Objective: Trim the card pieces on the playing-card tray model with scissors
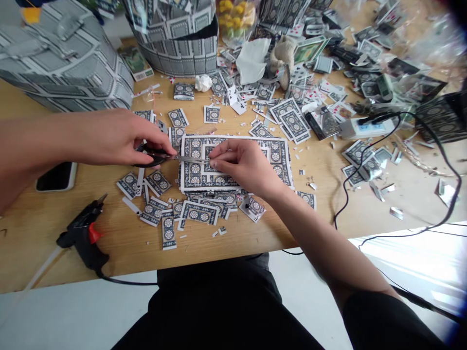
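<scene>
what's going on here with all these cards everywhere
A person sits at a wooden table littered with playing-card pieces. The left hand holds scissors, blades pointing at a small card strip pinched in the right hand, over a flat panel of joined cards. A black glue gun lies near the front edge, a phone at the left, and large card-covered structures stand at the back.
</scene>
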### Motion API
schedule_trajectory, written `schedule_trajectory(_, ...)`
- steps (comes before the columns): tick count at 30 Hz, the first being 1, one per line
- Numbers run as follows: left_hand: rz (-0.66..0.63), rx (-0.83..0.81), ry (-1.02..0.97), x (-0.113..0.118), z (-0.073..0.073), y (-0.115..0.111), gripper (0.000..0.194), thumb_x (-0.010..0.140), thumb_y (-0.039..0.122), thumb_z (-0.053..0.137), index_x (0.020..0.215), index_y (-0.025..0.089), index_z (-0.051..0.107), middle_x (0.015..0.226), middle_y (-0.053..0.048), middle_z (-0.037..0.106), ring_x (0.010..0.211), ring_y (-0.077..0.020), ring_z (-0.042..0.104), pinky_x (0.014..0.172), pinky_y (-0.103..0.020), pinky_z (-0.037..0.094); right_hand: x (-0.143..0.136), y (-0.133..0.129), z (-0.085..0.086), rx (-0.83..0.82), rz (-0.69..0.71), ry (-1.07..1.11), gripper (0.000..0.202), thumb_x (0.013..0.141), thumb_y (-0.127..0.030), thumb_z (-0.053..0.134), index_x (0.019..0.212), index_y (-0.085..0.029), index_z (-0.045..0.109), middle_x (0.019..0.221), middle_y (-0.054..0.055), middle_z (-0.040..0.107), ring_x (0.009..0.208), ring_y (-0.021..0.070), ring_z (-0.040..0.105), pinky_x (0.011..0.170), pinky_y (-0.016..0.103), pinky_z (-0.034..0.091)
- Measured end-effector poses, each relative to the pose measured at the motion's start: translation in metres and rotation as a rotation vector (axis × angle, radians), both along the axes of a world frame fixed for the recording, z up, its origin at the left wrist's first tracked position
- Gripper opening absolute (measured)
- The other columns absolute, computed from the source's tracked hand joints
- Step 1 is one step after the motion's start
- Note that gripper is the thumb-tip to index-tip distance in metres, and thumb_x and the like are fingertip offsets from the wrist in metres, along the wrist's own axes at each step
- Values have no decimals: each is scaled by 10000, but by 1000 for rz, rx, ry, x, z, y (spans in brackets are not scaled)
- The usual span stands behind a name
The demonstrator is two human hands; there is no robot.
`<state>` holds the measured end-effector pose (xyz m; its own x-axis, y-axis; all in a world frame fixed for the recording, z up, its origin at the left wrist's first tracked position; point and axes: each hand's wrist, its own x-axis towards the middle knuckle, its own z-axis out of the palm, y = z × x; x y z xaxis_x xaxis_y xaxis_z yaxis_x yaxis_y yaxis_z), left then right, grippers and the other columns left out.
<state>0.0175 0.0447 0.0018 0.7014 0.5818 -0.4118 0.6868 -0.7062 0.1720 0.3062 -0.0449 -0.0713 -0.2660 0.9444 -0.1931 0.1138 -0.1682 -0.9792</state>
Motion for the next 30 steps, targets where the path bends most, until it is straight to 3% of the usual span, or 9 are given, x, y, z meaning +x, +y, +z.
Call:
schedule_trajectory(3,29,-98,-9,1,1,-2,469,927,384,536,1283,239,804,1092,13,840,793,-109,658,757,-194,446,0,0,0,-12,7,-5,154,836,-220,811,951,-171,721,829,46,814,809,182,749,731,311,555)
schedule_trajectory(9,42,-123,-6,1,-1,-6,468,926,391,523,1268,251,810,1157,-9,836,935,-160,717,826,-240,477,1,1,0,-21,21,2,156,834,-217,810,947,-171,714,822,47,807,792,180,737,723,315,550)
schedule_trajectory(22,53,-101,37,4,3,-7,455,942,375,509,1278,258,792,1128,7,828,922,-161,703,843,-251,473,1,1,1,-24,29,11,152,828,-215,796,958,-173,730,822,50,809,806,196,739,730,330,555)
schedule_trajectory(30,17,-89,8,-2,-4,-8,444,937,384,527,1274,274,795,1076,13,834,857,-156,708,793,-249,468,1,0,2,-21,27,2,128,834,-210,785,940,-175,723,842,54,803,855,210,750,752,336,560)
